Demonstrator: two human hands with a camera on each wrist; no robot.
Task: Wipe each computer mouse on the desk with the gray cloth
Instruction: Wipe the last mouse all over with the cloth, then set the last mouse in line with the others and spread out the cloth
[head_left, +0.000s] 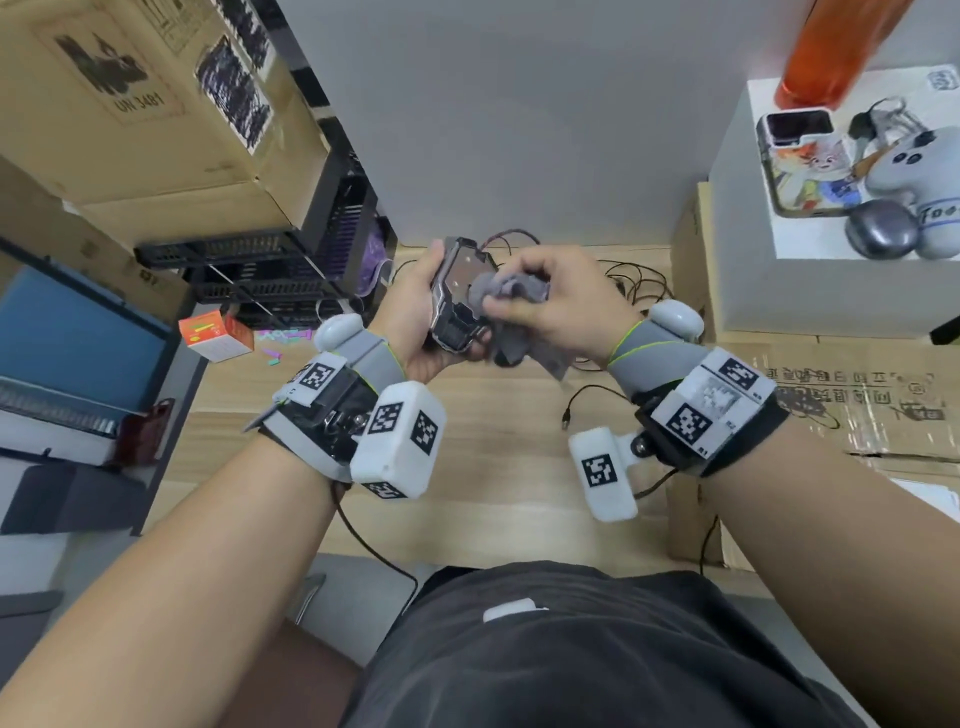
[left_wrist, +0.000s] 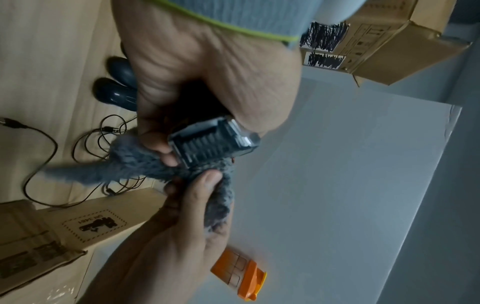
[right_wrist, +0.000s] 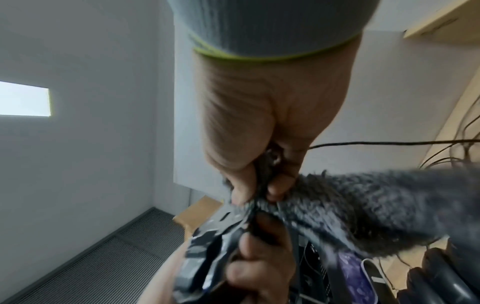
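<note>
My left hand (head_left: 415, 306) grips an angular black-and-silver computer mouse (head_left: 457, 296) and holds it up above the wooden desk (head_left: 493, 415). My right hand (head_left: 535, 296) pinches the bunched gray cloth (head_left: 493, 293) and presses it against the mouse's top. In the left wrist view the mouse (left_wrist: 213, 144) sticks out of my left hand's fingers (left_wrist: 161, 131), with the cloth (left_wrist: 130, 166) draped under it. The right wrist view shows the cloth (right_wrist: 363, 207) trailing from my right hand (right_wrist: 259, 185). Two dark mice (left_wrist: 114, 82) lie side by side on the desk.
Loose black cables (head_left: 628, 280) lie on the desk behind my hands. Black crates (head_left: 270, 270) and cardboard boxes (head_left: 156, 104) stand at the left. A white block (head_left: 831, 291) at the right carries a phone, an orange bottle (head_left: 831, 52) and a plush toy. A small orange box (head_left: 215, 335) sits left.
</note>
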